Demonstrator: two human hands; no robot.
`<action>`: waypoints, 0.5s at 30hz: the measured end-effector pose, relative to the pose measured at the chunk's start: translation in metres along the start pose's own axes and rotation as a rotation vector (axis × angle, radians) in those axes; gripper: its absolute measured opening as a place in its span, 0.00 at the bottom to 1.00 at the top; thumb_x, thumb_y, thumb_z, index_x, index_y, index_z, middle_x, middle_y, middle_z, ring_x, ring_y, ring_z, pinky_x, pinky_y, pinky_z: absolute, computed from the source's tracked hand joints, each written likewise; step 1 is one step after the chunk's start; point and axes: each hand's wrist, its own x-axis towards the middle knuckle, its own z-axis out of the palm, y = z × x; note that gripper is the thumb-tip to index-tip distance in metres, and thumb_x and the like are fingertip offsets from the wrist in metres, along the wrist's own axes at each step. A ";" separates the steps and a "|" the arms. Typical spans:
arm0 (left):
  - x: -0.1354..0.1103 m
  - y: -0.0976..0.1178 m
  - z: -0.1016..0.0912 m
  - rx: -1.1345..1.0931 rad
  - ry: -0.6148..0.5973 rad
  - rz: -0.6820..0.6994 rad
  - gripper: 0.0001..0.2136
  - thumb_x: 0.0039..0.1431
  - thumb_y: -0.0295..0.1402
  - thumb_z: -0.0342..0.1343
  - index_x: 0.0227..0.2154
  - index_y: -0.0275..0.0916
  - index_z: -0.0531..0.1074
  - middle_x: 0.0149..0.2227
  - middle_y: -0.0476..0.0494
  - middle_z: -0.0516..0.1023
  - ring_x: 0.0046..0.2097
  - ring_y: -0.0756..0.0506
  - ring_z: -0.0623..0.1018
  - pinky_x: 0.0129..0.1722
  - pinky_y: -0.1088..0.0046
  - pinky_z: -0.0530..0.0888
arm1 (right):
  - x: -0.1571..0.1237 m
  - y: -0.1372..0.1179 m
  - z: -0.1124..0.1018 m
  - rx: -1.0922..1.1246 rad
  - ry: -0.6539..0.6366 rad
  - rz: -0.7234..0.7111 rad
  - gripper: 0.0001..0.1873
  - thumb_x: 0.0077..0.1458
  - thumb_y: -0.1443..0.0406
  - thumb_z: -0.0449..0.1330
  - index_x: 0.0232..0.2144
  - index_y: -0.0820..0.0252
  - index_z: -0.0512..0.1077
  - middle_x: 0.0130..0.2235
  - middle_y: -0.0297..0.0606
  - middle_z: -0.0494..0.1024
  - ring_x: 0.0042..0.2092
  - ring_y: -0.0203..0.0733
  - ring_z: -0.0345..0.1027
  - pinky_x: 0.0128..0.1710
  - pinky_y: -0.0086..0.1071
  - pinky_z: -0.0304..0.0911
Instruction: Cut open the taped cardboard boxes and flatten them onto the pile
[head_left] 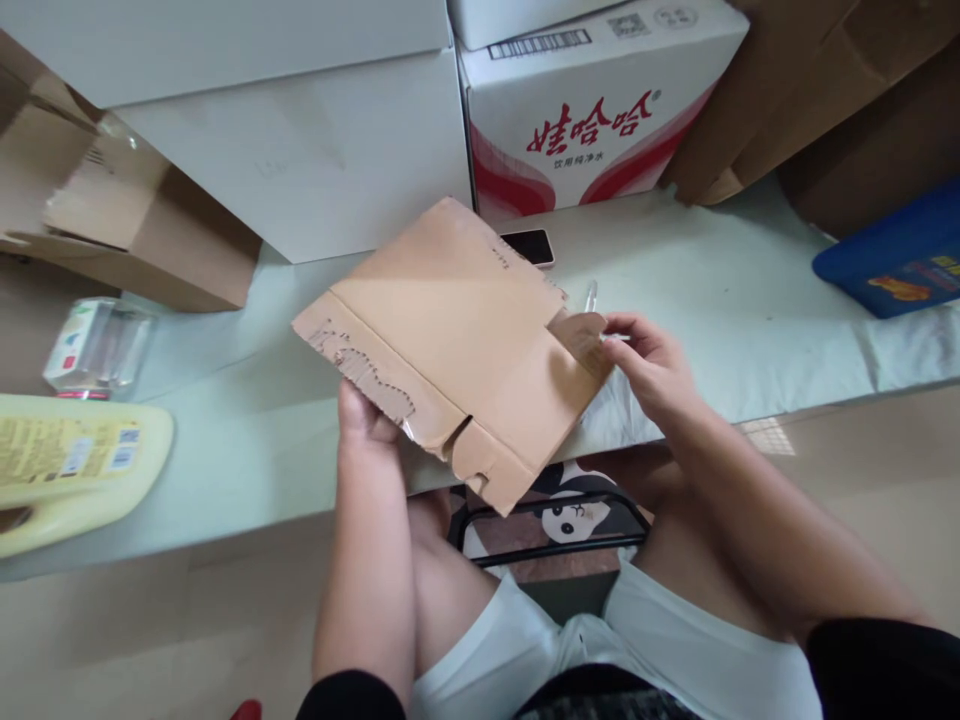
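Note:
A flattened brown cardboard piece (457, 340) with torn edges is held above the front edge of a pale green table (247, 450). My left hand (360, 420) grips its lower left edge from below, fingers closed under the card. My right hand (649, 360) pinches the card's right flap together with a thin clear pen-like object (592, 300). A black phone (529, 246) lies on the table just behind the card.
White boxes (315, 150) and a red-printed carton (592, 110) line the back. An open brown carton (127, 220) and a clear packet (97, 345) sit left, a yellow bottle (67, 460) nearer. A blue pack (900, 255) lies right. A panda-print stool (570, 520) stands below.

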 end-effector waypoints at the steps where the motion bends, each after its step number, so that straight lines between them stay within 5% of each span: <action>1: 0.000 0.000 0.001 -0.008 0.026 0.027 0.25 0.49 0.59 0.60 0.40 0.44 0.77 0.40 0.39 0.85 0.61 0.34 0.77 0.49 0.59 0.82 | 0.001 0.003 0.000 -0.005 0.030 -0.005 0.24 0.49 0.51 0.70 0.47 0.50 0.74 0.50 0.39 0.77 0.52 0.47 0.71 0.51 0.41 0.71; 4: 0.000 0.001 0.003 -0.027 0.063 0.060 0.25 0.52 0.59 0.57 0.42 0.44 0.77 0.44 0.37 0.85 0.63 0.34 0.75 0.51 0.59 0.82 | 0.003 0.010 0.005 0.126 -0.008 0.089 0.35 0.47 0.50 0.71 0.55 0.47 0.67 0.51 0.38 0.76 0.48 0.44 0.73 0.44 0.37 0.73; 8: 0.000 0.005 0.001 -0.048 0.094 0.061 0.22 0.54 0.54 0.57 0.42 0.43 0.78 0.43 0.38 0.85 0.63 0.35 0.76 0.54 0.60 0.80 | 0.002 0.006 0.012 0.326 -0.115 0.243 0.26 0.48 0.48 0.71 0.44 0.51 0.70 0.37 0.32 0.77 0.32 0.36 0.70 0.29 0.31 0.68; 12: -0.002 0.011 -0.003 -0.075 0.038 0.123 0.24 0.53 0.56 0.59 0.43 0.43 0.78 0.44 0.40 0.85 0.62 0.35 0.76 0.55 0.61 0.79 | 0.002 -0.001 0.012 0.313 0.016 0.103 0.25 0.43 0.49 0.75 0.31 0.53 0.66 0.28 0.28 0.72 0.27 0.35 0.66 0.28 0.30 0.67; 15: -0.003 0.014 -0.002 -0.078 0.048 0.144 0.26 0.55 0.59 0.57 0.46 0.44 0.78 0.44 0.41 0.85 0.62 0.35 0.76 0.52 0.62 0.79 | 0.000 -0.005 0.013 0.301 -0.020 0.051 0.25 0.46 0.44 0.70 0.35 0.52 0.69 0.34 0.33 0.78 0.33 0.41 0.73 0.33 0.36 0.73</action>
